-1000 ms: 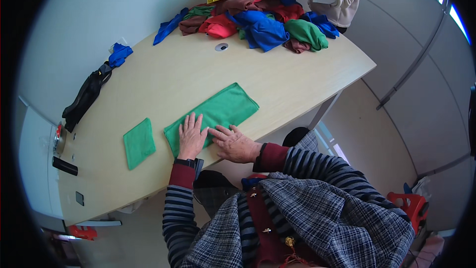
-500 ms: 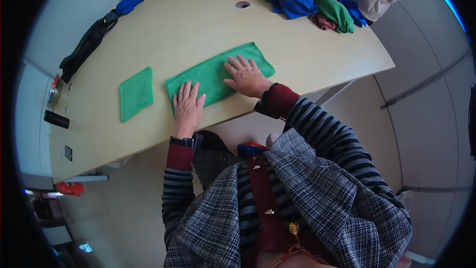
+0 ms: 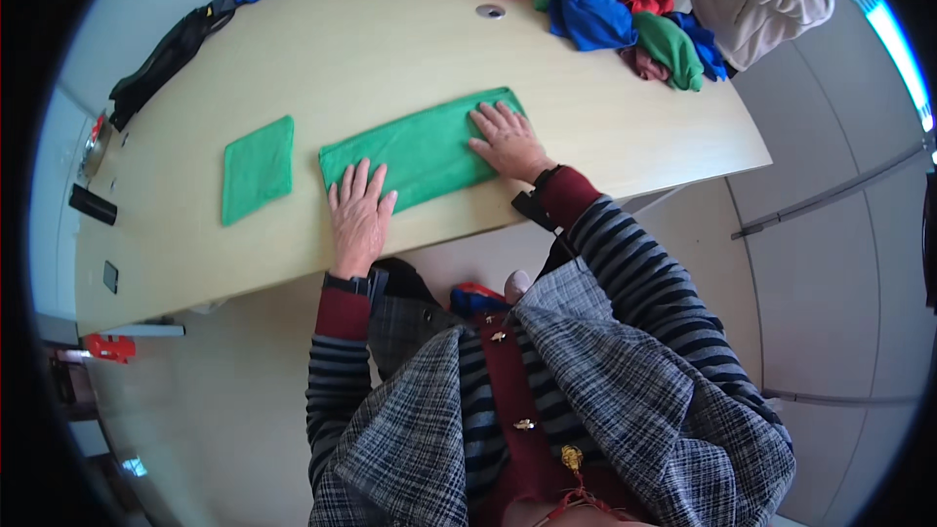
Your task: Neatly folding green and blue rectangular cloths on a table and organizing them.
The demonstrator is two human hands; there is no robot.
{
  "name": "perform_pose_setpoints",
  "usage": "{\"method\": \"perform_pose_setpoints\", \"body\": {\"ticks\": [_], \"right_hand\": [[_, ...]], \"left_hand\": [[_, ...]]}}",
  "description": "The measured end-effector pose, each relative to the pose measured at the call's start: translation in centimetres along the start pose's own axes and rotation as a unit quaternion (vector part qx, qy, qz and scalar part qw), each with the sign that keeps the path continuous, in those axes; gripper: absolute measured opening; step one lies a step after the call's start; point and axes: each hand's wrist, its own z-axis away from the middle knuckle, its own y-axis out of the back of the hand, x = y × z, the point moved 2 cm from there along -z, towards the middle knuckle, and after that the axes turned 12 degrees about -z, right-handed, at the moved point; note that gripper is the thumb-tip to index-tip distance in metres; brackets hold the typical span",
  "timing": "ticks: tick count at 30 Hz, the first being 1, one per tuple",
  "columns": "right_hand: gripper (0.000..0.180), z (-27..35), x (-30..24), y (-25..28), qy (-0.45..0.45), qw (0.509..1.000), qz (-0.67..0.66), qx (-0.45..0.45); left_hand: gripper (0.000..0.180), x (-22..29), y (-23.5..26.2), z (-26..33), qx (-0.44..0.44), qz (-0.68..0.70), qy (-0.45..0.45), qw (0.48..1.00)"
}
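Note:
A green cloth (image 3: 420,151), folded into a long rectangle, lies flat on the table in front of me. My left hand (image 3: 358,215) rests on its near left part, fingers stretched out and a little apart. On its right end lies my right hand (image 3: 509,141), palm down with the fingers spread. Neither hand grips anything. To the left of this cloth, a smaller folded green cloth (image 3: 258,172) lies by itself on the tabletop.
A heap of blue, red, green and brown cloths (image 3: 590,15) covers the far right of the table (image 3: 390,59), near another person's light sleeve (image 3: 766,5). At the left are a black bag (image 3: 171,63), a black cylinder (image 3: 93,204) and a phone-like object (image 3: 111,276).
My right hand has slid toward the right end of the long green cloth. My left hand still lies on its left part. The whole view has shifted slightly.

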Motion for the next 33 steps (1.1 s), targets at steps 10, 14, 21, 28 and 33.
{"method": "perform_pose_setpoints", "body": {"ticks": [10,14,21,28,33], "right_hand": [[0.063,1.9,-0.9,1.1,-0.024,0.999,0.033,-0.014],[0.063,3.5,-1.4,1.8,-0.023,0.999,0.023,-0.018],[0.064,4.9,-1.3,4.3,-0.013,0.999,0.009,-0.029],[0.065,3.8,-3.7,3.3,-0.002,0.999,0.012,-0.042],[0.065,2.8,-4.8,1.0,0.012,0.999,-0.021,-0.042]], "left_hand": [[0.051,0.3,1.6,1.4,-0.053,0.000,0.012,0.999],[0.051,0.8,2.9,2.1,-0.062,0.005,0.005,0.998],[0.047,1.4,5.6,1.4,-0.077,0.050,0.005,0.996],[0.044,2.2,4.7,-0.3,-0.090,0.124,0.018,0.988],[0.047,2.3,3.0,-0.7,-0.075,0.048,-0.006,0.996]]}}
